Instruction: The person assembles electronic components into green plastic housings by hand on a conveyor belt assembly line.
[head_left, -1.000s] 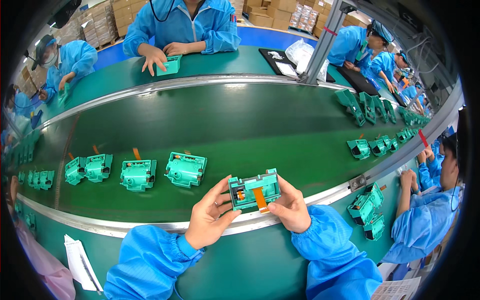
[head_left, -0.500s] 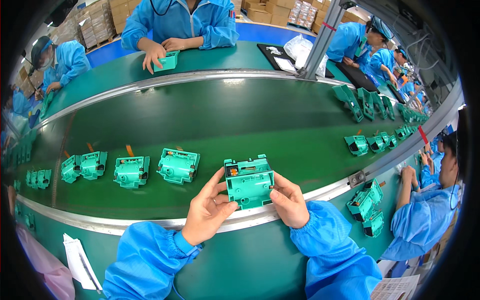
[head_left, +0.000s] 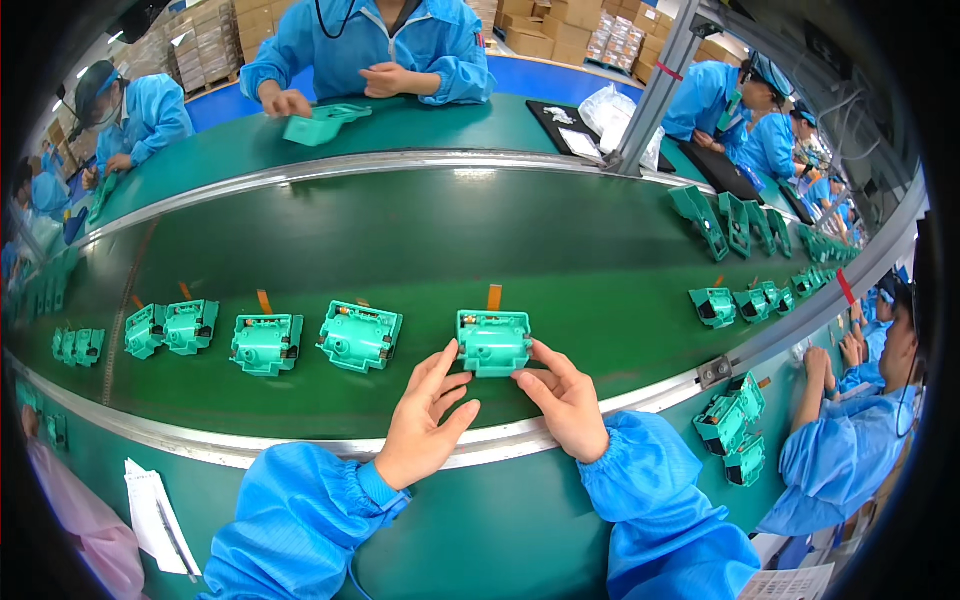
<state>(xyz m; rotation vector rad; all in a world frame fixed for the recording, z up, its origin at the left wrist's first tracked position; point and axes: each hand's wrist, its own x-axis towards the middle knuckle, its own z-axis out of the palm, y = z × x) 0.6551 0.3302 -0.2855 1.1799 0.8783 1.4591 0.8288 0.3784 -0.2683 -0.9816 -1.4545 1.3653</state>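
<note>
The green plastic housing [head_left: 493, 342] lies flat on the dark green conveyor belt [head_left: 420, 240], near the belt's front metal rail [head_left: 330, 450], with a short orange ribbon tab [head_left: 494, 297] sticking out from its far edge. The left hand [head_left: 425, 420] is spread open with its fingertips [head_left: 447, 352] touching the housing's lower left corner; it clasps nothing. The right hand [head_left: 565, 400] is likewise open, its forefinger [head_left: 545, 352] resting against the housing's lower right corner, so the piece sits between the two hands, touched but not gripped. Both forearms wear bright blue sleeves coming up from the lower edge. To the left on the belt sits a row of similar green housings: one just beside [head_left: 360, 336], another further left [head_left: 266, 343], then a pair [head_left: 172, 327] close together. More green pieces [head_left: 735, 303] lie to the right on the belt, and a few are stacked on the green bench [head_left: 735, 425] below the rail. A white paper sheet [head_left: 158, 517] lies at lower left. Across the belt a person in a blue coat [head_left: 385, 45] handles a green part [head_left: 320, 124], and another blue-sleeved person [head_left: 850, 450] works at the right
</note>
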